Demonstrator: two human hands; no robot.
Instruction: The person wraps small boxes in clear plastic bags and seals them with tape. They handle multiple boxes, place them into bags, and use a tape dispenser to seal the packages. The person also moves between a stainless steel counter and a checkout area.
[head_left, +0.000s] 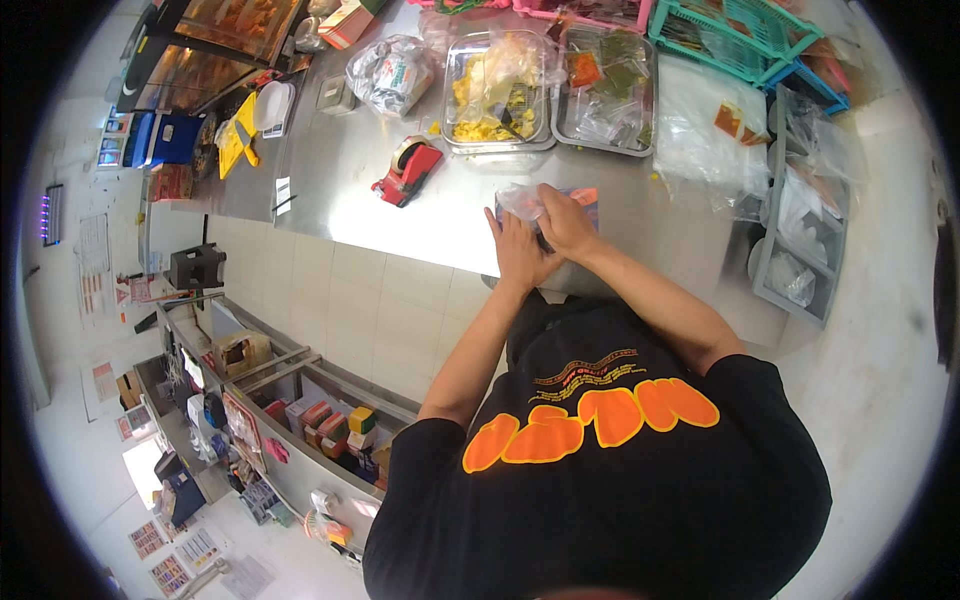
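Near the front edge of the steel table, my right hand (568, 220) has its fingers curled on a crumpled clear plastic bag (517, 199). My left hand (522, 251) lies against the same bag, back of the hand up and one outer digit spread away; whether it grips is hidden. Beneath both hands is a flat blue and orange printed piece (587, 198), mostly covered. A red tape dispenser (409, 171) with a roll of tape sits to the left. Beyond my hands stands a metal tray of yellow food (480, 97) with a dark-handled utensil and plastic over it.
Another metal tray (564, 135) holds packets and green sheets. At right lie a stack of clear plastic bags (694, 112) and a grey divided bin (766, 281). Teal baskets (750, 64) stand behind. A knife (244, 139) rests on a yellow board (231, 156) at far left.
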